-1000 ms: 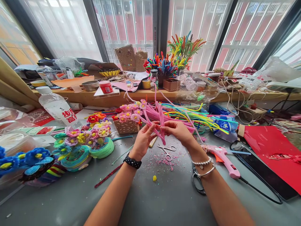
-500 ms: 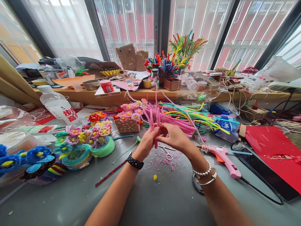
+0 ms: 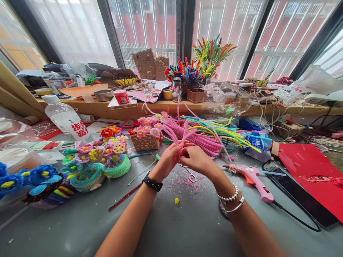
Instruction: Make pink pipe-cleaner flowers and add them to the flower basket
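Note:
Several pink pipe cleaners (image 3: pixel 185 132) rise fanned out from between my two hands. My left hand (image 3: pixel 168 159), with a dark dotted band at the wrist, is closed around their lower part. My right hand (image 3: pixel 197 157) is closed on the same strands, its fingertips touching those of my left hand. Just beyond my fingers lies a thick bundle of pink pipe cleaners (image 3: pixel 206 142). Scissors (image 3: pixel 192 175) rest on the table beneath my hands, among pink fuzz scraps. The lower ends of the held strands are mostly hidden by my fingers.
A pink glue gun (image 3: pixel 255 180) and a black phone (image 3: pixel 300 200) lie on the right, beside red sheets (image 3: pixel 311 171). Pipe-cleaner flower pots (image 3: pixel 116 166) and a water bottle (image 3: pixel 66 119) stand on the left. A woven basket of pink flowers (image 3: pixel 144 142) sits behind my hands.
The pink pipe cleaners stood nearly upright and close together; now they spread apart and bend outward. My right hand has closed in on the strands near my left fingers.

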`<state>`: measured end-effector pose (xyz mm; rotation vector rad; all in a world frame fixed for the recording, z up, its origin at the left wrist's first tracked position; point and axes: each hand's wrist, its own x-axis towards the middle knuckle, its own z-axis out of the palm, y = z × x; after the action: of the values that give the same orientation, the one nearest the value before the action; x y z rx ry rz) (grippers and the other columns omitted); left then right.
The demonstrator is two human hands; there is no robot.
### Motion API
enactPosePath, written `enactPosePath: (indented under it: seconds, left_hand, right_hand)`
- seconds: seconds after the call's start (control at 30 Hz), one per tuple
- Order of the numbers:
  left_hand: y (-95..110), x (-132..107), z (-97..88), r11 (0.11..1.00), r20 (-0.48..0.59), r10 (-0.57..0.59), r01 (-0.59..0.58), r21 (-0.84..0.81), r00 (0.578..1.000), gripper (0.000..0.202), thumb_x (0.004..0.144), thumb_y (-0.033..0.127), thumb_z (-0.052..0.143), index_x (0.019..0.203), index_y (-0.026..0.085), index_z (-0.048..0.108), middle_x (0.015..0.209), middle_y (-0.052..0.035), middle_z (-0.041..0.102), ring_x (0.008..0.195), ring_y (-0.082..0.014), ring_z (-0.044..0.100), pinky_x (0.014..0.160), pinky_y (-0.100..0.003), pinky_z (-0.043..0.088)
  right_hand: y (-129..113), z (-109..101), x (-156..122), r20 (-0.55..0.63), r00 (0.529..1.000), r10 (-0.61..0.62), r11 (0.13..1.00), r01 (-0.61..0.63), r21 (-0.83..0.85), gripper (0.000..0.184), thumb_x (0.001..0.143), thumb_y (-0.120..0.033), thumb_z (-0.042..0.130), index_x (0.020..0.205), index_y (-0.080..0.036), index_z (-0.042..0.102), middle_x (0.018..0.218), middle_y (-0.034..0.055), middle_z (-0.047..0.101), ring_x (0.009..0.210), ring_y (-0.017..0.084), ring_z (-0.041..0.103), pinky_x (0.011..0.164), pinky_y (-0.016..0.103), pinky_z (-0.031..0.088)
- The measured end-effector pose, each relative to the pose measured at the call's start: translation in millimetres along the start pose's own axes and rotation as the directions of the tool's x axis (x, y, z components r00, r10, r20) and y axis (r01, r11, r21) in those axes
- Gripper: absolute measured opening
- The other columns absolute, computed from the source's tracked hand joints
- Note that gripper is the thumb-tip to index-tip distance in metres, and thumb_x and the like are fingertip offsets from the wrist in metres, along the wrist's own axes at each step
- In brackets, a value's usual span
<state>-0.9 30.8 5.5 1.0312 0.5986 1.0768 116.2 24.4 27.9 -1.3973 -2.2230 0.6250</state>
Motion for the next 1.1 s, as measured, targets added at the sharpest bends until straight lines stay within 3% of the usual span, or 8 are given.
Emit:
enactPosePath:
  seconds: [0.1, 0.23, 0.43, 0.7, 0.97, 1.1]
  left_hand:
    - [-0.6, 0.7, -3.1, 1.000, 0.013, -0.008, 0.008, -0.003, 1.000, 0.023, 0.072, 0.027, 0.057, 0.090, 0.013, 0.056, 0.086, -0.0062, 0.064, 0.066, -0.0124, 0.058, 0.054, -0.021, 0.043]
    - [-3.9, 4.2, -7.5, 0.999, -0.094, 0.037, -0.038, -0.002, 0.995, 0.021, 0.070, 0.029, 0.061, 0.083, 0.014, 0.053, 0.077, -0.0025, 0.064, 0.056, -0.0083, 0.054, 0.052, -0.020, 0.042]
    - [-5.5, 6.2, -8.3, 0.989, -0.243, 0.144, -0.144, 0.017, 0.959, 0.024, 0.066, 0.030, 0.064, 0.079, 0.014, 0.051, 0.071, 0.0000, 0.064, 0.060, -0.0065, 0.055, 0.059, -0.017, 0.041]
    - [-6.7, 5.8, -7.7, 0.964, -0.276, 0.228, -0.177, 0.196, 0.934, 0.025, 0.069, 0.034, 0.060, 0.083, 0.015, 0.052, 0.068, 0.0021, 0.059, 0.058, -0.0067, 0.053, 0.053, -0.018, 0.040]
    - [-7.6, 7.3, -9.5, 0.935, -0.227, 0.198, -0.115, 0.335, 0.954, 0.039, 0.061, 0.028, 0.068, 0.093, 0.015, 0.050, 0.068, 0.0036, 0.055, 0.058, -0.0061, 0.051, 0.053, -0.017, 0.040]
    - [-6.9, 6.2, -9.5, 0.923, -0.217, 0.202, -0.111, 0.369, 0.955, 0.037, 0.063, 0.029, 0.067, 0.092, 0.015, 0.049, 0.069, 0.0029, 0.056, 0.055, -0.0055, 0.049, 0.052, -0.017, 0.039]
  right_hand:
    - [7.4, -0.6, 3.8, 0.031, 0.999, -0.035, 0.991, 0.030, 0.131, 0.015, 0.066, -0.011, 0.042, 0.055, -0.015, 0.051, 0.059, 0.0021, 0.056, 0.050, 0.010, 0.048, 0.047, 0.021, 0.033]
    - [16.1, -1.5, 8.0, 0.026, 0.995, -0.094, 0.967, 0.085, 0.241, 0.017, 0.069, -0.011, 0.040, 0.057, -0.014, 0.052, 0.061, 0.0012, 0.057, 0.050, 0.008, 0.049, 0.049, 0.019, 0.036]
    - [21.4, -8.6, 8.3, -0.022, 1.000, 0.022, 0.941, -0.013, 0.339, 0.015, 0.073, -0.022, 0.047, 0.067, -0.013, 0.058, 0.056, 0.0010, 0.056, 0.049, 0.009, 0.049, 0.049, 0.021, 0.038]
    - [23.4, -14.9, 7.1, -0.053, 0.997, 0.060, 0.913, -0.033, 0.407, 0.015, 0.071, -0.026, 0.052, 0.070, -0.012, 0.059, 0.058, 0.0013, 0.057, 0.050, 0.009, 0.050, 0.050, 0.022, 0.039]
    - [25.4, -10.1, 8.2, -0.061, 0.997, 0.041, 0.934, -0.016, 0.356, 0.015, 0.071, -0.025, 0.051, 0.068, -0.012, 0.059, 0.058, 0.0017, 0.059, 0.051, 0.009, 0.050, 0.049, 0.022, 0.037]
    - [24.4, -11.6, 7.8, -0.061, 0.996, 0.065, 0.942, -0.040, 0.334, 0.014, 0.071, -0.023, 0.052, 0.069, -0.012, 0.059, 0.058, 0.0022, 0.059, 0.052, 0.010, 0.051, 0.050, 0.022, 0.038]
